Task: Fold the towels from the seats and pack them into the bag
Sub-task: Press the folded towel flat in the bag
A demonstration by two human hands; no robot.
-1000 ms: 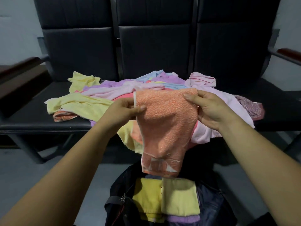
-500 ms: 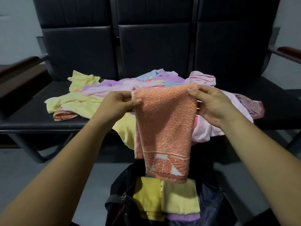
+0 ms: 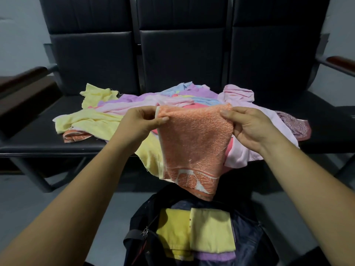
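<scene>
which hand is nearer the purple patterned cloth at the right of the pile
Right. The right hand pinches a top corner of the orange towel, just left of the purple patterned cloth; the left hand holds the opposite corner, farther left.

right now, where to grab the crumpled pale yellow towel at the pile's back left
Probably the raised back-left corner of the crumpled pale yellow towel, from above-left: it stands clear on the black seat, while its right side tucks under the purple cloth.
</scene>
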